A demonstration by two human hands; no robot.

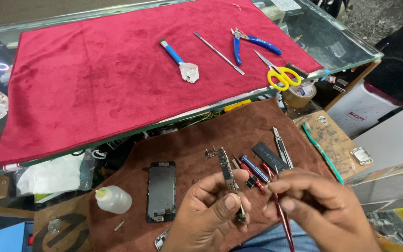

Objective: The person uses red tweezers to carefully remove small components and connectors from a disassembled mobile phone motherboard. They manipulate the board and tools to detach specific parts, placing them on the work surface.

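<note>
above brown cloth (197,140), board (227,175) in left grip (206,214)

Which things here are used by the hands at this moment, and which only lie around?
In use: circuit board in left hand; thin red tool in right hand.

Lying about: phone screen, squeeze bottle, scissors, blue pliers, brush, tape roll.

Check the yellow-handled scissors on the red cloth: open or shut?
Shut. The yellow-handled scissors lie flat at the red cloth's right edge, blades together in one point, the two handle loops side by side.
</note>
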